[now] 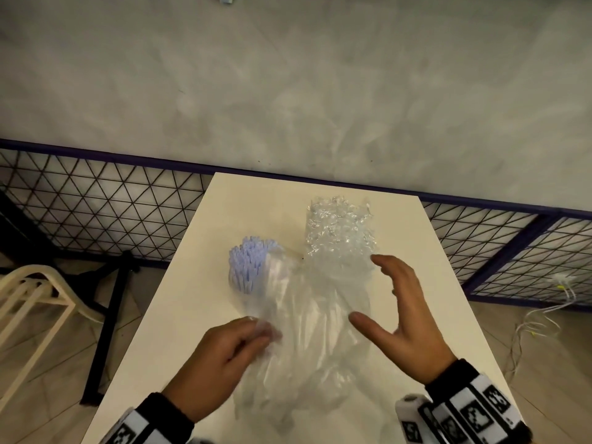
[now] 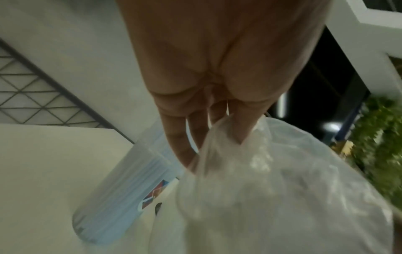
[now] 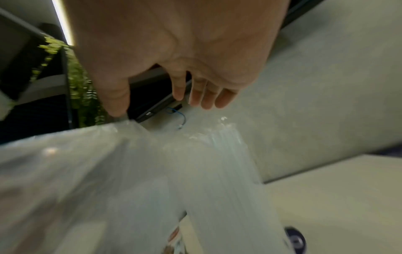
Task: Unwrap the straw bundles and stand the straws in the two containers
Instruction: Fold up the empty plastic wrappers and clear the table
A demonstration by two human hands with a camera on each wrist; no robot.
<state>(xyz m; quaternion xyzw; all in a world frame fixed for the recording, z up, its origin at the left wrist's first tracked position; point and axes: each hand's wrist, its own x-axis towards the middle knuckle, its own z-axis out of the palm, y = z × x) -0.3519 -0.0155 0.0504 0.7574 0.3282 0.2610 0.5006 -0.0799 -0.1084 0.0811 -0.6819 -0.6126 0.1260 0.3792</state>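
Observation:
Pale blue straws (image 1: 248,267) stand upright in a clear labelled container (image 2: 121,185) on the left of the white table (image 1: 243,200). To their right rises a clump of clear straws (image 1: 339,225), tall and streaky in the right wrist view (image 3: 219,168). Whether a container holds them I cannot tell. A loose clear plastic wrapper (image 1: 307,341) lies bunched in front of both. My left hand (image 1: 258,331) pinches the wrapper's left edge (image 2: 228,154). Beside the clear straws my right hand (image 1: 368,288) hovers with fingers spread, gripping nothing (image 3: 161,106).
The table is narrow, with its far edge against a grey wall (image 1: 288,91). A black wire-mesh fence (image 1: 96,200) runs behind it on both sides. A white chair (image 1: 28,293) stands at the lower left, and loose cables (image 1: 544,312) lie on the floor at the right.

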